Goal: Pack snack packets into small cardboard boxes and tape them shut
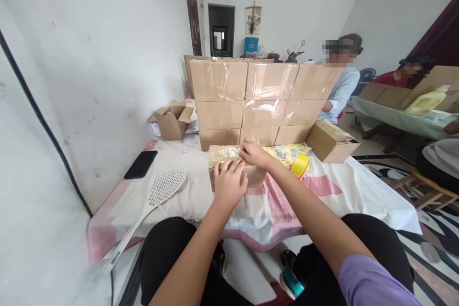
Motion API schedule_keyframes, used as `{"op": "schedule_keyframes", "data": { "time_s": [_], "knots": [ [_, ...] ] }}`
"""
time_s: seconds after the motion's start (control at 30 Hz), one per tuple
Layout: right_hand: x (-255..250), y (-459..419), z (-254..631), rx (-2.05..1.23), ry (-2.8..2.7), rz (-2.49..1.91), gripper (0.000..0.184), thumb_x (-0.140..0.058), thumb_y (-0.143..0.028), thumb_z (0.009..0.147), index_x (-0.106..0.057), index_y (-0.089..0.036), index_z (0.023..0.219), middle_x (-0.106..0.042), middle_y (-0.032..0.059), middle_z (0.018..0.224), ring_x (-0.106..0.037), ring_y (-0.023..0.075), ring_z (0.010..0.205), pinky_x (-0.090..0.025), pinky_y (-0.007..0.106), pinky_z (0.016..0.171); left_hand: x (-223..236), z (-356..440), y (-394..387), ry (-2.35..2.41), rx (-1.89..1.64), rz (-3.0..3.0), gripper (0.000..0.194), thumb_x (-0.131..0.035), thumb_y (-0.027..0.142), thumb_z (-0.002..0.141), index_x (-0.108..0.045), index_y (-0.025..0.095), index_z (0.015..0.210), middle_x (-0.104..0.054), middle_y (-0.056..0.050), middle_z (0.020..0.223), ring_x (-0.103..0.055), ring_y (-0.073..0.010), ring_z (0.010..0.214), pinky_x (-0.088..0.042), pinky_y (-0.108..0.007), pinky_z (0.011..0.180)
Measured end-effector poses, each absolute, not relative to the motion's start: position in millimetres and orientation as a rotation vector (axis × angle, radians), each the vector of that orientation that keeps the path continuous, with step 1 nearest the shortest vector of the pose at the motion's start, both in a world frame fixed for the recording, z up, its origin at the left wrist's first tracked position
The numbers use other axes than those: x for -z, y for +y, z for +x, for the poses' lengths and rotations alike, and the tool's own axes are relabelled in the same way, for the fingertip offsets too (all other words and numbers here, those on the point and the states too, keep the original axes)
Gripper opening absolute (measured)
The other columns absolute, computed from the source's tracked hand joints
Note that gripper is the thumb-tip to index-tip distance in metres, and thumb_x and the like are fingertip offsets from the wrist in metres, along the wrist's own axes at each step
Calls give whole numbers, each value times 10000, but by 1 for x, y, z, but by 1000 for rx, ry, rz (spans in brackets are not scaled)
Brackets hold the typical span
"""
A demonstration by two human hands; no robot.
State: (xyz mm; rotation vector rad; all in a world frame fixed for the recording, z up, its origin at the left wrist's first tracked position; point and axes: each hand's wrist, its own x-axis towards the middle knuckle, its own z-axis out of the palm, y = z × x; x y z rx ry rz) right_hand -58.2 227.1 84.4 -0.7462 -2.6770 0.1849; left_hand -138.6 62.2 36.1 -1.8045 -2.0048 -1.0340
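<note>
In the head view, a small cardboard box [256, 177] lies on the cloth-covered table in front of me. Shiny clear tape [228, 153] runs along its top. My left hand [230, 180] rests on the near side and top edge of this box, fingers stretched out and slightly apart. Just beyond it, my right hand [253, 152] touches the box top with fingers bent and pressed together. Whatever may be between those fingertips is hidden. A roll of yellow tape [300, 165] sits on the table to the right of the box.
Stacked, taped cardboard boxes [222, 81] form a wall behind. Another box [332, 141] stands right, an open carton [171, 122] left. A black phone [141, 164] and white flyswatter [167, 186] lie left. Co-workers sit beyond the stack and at a table on the right.
</note>
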Motion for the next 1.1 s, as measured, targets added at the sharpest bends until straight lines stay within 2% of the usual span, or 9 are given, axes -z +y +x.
{"op": "schedule_keyframes", "data": {
  "time_s": [0.1,0.2,0.4,0.53,0.7,0.8,0.9,1.0,1.1],
  "knots": [
    [-86,225,-57,-155,-2665,-787,203,-583,-277,922,-553,-195,740,-615,66,966,-503,250,1015,-362,387,901,-36,-138,63,-2001,1017,-1795,371,-578,258,918,-676,252,1276,-689,-33,1352,-570,-301,1276,-318,-582,1123],
    [-87,225,-56,-113,-2606,-901,224,-676,-362,870,-559,-192,783,-607,98,1022,-492,293,1052,-363,424,913,-36,-138,63,-2005,1003,-1785,370,-582,256,915,-680,255,1272,-697,-32,1339,-579,-304,1263,-331,-579,1115],
    [-96,221,-48,22,-2418,-1322,485,-749,-552,784,-616,-154,1029,-579,175,1176,-480,370,1120,-356,487,941,-35,-138,64,-1992,963,-1810,376,-591,220,914,-663,259,1281,-690,-16,1352,-581,-294,1258,-326,-555,1116],
    [-100,226,6,106,-2402,-1289,390,-741,-481,806,-650,-190,1049,-603,149,1169,-499,359,1111,-362,471,915,-33,-140,64,-1983,934,-1806,372,-563,159,930,-656,275,1271,-685,2,1358,-592,-282,1249,-333,-534,1095],
    [-84,268,125,182,-2062,-1383,156,-635,-347,865,-696,-212,911,-677,120,1096,-550,355,1076,-382,491,889,-31,-142,65,-1910,920,-1794,313,-570,174,937,-671,272,1217,-716,-23,1306,-624,-290,1221,-341,-518,1057],
    [-71,312,177,-8,-1881,-1516,154,-598,-291,844,-700,-176,856,-713,133,957,-627,303,914,-452,426,790,-30,-144,68,-1863,913,-1790,301,-583,176,929,-658,264,1206,-735,-22,1269,-645,-277,1210,-326,-504,1065],
    [-60,357,192,-213,-1978,-1496,202,-542,-231,857,-722,-144,890,-737,133,866,-652,251,773,-489,359,705,-29,-147,71,-1802,909,-1773,286,-586,187,927,-646,260,1197,-745,-23,1245,-665,-264,1197,-323,-487,1071],
    [-47,391,180,-283,-2153,-1374,179,-587,-177,832,-757,-149,881,-757,122,946,-677,229,806,-513,334,770,-26,-150,74,-1710,882,-1756,296,-603,198,915,-640,259,1202,-751,-33,1232,-688,-266,1159,-342,-470,1051],
    [-29,413,161,-338,-2320,-1216,196,-611,-137,829,-784,-168,915,-753,115,1088,-690,235,938,-507,347,906,-20,-152,76,-1633,845,-1737,350,-647,201,876,-634,248,1223,-759,-46,1210,-708,-277,1109,-367,-457,1023]
  ]
}}
